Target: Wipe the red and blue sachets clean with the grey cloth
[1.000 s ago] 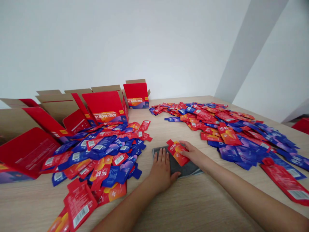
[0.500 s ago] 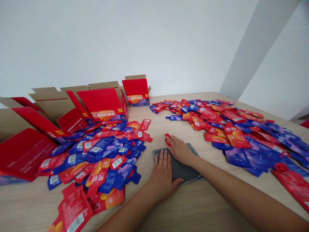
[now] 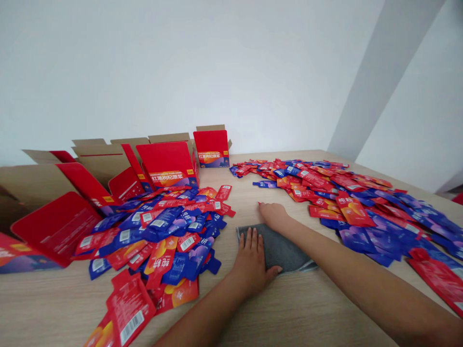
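Observation:
A dark grey cloth lies on the wooden table. Flat on its left part rests my left hand, fingers spread and holding nothing. Just beyond the cloth's far edge is my right hand, its fingers curled closed. A small red tip of a sachet shows at those fingers; the rest of it is hidden. To the left lies a pile of red and blue sachets, and a larger pile of similar sachets spreads over the right side.
Several open red cardboard boxes stand at the left, including one box behind the left pile and a smaller box near the wall. A red pouch lies at the right edge.
My right hand has curled its fingers round the red sachet, which lay more exposed before, and has lifted off the cloth. My left hand stays flat. The view has shifted slightly.

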Motion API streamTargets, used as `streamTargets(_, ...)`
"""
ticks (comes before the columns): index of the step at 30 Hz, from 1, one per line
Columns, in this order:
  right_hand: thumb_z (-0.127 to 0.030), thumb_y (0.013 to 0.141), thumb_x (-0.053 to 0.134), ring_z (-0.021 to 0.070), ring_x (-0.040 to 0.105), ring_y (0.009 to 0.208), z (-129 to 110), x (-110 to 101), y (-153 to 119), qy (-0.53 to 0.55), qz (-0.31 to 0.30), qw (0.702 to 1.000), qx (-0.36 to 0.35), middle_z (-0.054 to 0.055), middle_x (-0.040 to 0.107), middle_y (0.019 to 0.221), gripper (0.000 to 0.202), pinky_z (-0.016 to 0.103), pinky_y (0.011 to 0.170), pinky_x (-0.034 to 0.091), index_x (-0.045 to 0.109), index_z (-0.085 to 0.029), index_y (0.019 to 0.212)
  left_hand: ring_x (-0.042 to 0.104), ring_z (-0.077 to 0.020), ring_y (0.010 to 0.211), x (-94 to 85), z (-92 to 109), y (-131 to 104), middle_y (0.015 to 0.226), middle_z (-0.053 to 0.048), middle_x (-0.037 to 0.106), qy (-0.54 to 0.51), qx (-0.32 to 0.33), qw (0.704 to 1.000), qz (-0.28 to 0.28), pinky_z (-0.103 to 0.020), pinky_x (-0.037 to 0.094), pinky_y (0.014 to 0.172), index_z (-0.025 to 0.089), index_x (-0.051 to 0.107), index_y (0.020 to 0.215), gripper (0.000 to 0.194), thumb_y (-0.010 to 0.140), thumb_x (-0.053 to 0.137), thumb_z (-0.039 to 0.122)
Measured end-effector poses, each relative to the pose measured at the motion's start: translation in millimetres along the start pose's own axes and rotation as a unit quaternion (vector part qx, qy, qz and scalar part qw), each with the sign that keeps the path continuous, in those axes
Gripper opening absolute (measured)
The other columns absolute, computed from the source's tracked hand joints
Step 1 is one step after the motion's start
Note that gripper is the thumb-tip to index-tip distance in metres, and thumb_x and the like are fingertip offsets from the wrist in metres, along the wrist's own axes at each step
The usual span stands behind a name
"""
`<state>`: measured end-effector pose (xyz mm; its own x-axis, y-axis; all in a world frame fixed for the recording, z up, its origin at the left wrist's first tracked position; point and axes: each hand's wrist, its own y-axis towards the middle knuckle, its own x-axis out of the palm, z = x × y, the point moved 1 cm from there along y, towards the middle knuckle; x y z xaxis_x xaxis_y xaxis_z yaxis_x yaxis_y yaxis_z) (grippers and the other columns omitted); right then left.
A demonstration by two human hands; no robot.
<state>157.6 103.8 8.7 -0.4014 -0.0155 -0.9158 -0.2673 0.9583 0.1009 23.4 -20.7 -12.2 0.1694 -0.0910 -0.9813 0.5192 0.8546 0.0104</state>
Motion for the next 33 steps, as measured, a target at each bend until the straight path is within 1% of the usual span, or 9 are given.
streamTargets(3, -0.032, 0.087, 0.055, 0.0199, 0.060, 0.092, -23.8, -14.9, 23.6, 0.040, -0.006, 0.999, -0.004, 0.009, 0.062, 0.108, 0.025, 0.035, 0.079, 0.050, 0.061, -0.017, 0.106, 0.008, -0.0340, 0.139, -0.1, -0.1, -0.4, 0.149, -0.022, 0.015, -0.006, 0.000, 1.000, -0.001, -0.052, 0.012, 0.111, -0.002, 0.025, 0.141, 0.092, 0.082, 0.014, 0.069)
streamTargets(5, -0.029, 0.085, 0.058, 0.0197, 0.063, 0.082, -49.1, -19.0, 42.8, 0.080, -0.010, 0.996, -0.032, 0.007, 0.068, 0.089, 0.024, 0.029, 0.072, 0.050, 0.065, -0.013, 0.101, 0.008, -0.0338, 0.139, 1.3, -0.7, -0.6, 0.150, -0.022, 0.014, -0.003, 0.001, 1.000, 0.001, -0.051, 0.012, 0.111, -0.001, 0.024, 0.141, 0.092, 0.083, 0.015, 0.069)
streamTargets(9, -0.030, 0.093, 0.039, 0.0127, 0.064, 0.086, -82.5, -19.6, 78.1, 0.131, 0.021, 0.989, -0.062, 0.004, 0.069, 0.101, 0.041, 0.025, 0.076, 0.050, 0.044, -0.019, 0.132, 0.009, -0.0334, 0.139, 2.7, -1.4, -1.2, 0.150, -0.020, 0.014, 0.001, 0.000, 1.000, 0.004, -0.052, 0.013, 0.111, 0.001, 0.023, 0.142, 0.090, 0.083, 0.017, 0.069)
streamTargets(11, -0.027, 0.091, 0.041, 0.0143, 0.061, 0.098, -73.1, -19.1, 89.8, 0.117, 0.031, 0.992, -0.042, 0.007, 0.065, 0.112, 0.044, 0.028, 0.086, 0.047, 0.042, -0.017, 0.134, 0.008, -0.0335, 0.139, 1.9, -1.0, -1.4, 0.150, -0.021, 0.013, -0.004, -0.006, 1.000, -0.005, -0.051, 0.012, 0.112, 0.000, 0.022, 0.142, 0.091, 0.083, 0.018, 0.069)
streamTargets(14, -0.019, 0.086, 0.045, 0.0222, 0.050, 0.118, -29.0, -17.2, 97.6, 0.056, 0.044, 0.997, 0.014, 0.015, 0.055, 0.127, 0.044, 0.034, 0.100, 0.036, 0.047, -0.011, 0.129, 0.006, -0.0347, 0.139, 0.4, 0.0, -0.2, 0.149, -0.023, 0.012, -0.025, -0.006, 1.000, -0.018, -0.052, 0.010, 0.112, -0.002, 0.023, 0.141, 0.093, 0.082, 0.018, 0.069)
streamTargets(18, -0.013, 0.080, 0.049, 0.0261, 0.046, 0.122, 37.6, -14.1, 103.0, -0.041, 0.035, 0.997, 0.055, 0.021, 0.052, 0.128, 0.049, 0.035, 0.101, 0.033, 0.047, -0.006, 0.128, 0.002, -0.0350, 0.138, -0.1, -0.4, 4.1, 0.149, -0.023, 0.009, -0.053, -0.005, 0.998, -0.013, -0.054, 0.008, 0.112, -0.002, 0.022, 0.141, 0.094, 0.081, 0.017, 0.071)
streamTargets(21, -0.010, 0.076, 0.050, 0.0254, 0.042, 0.125, 66.8, -10.8, 112.6, -0.098, 0.028, 0.993, 0.055, 0.021, 0.048, 0.133, 0.055, 0.032, 0.102, 0.031, 0.044, -0.005, 0.131, 0.001, -0.0349, 0.138, -0.4, -1.7, 8.1, 0.149, -0.022, 0.007, -0.063, -0.005, 0.998, -0.021, -0.055, 0.009, 0.112, -0.001, 0.020, 0.142, 0.094, 0.081, 0.018, 0.071)
streamTargets(26, -0.016, 0.082, 0.046, 0.0295, 0.046, 0.121, 81.0, -0.9, 129.4, -0.160, 0.027, 0.984, 0.069, 0.027, 0.050, 0.128, 0.047, 0.038, 0.098, 0.034, 0.047, 0.000, 0.126, 0.001, -0.0359, 0.138, 1.1, -5.1, 12.2, 0.149, -0.021, 0.004, -0.053, 0.005, 0.998, -0.031, -0.055, 0.011, 0.112, -0.001, 0.019, 0.142, 0.094, 0.082, 0.019, 0.070)
streamTargets(33, -0.011, 0.086, 0.033, 0.0343, 0.055, 0.109, 65.0, 3.5, 119.5, -0.171, 0.045, 0.981, 0.075, 0.033, 0.058, 0.110, 0.036, 0.046, 0.089, 0.038, 0.058, 0.002, 0.108, -0.001, -0.0352, 0.138, 4.3, -7.5, 11.7, 0.150, -0.021, 0.005, -0.074, 0.018, 0.997, -0.018, -0.054, 0.009, 0.112, -0.001, 0.017, 0.143, 0.093, 0.082, 0.016, 0.070)
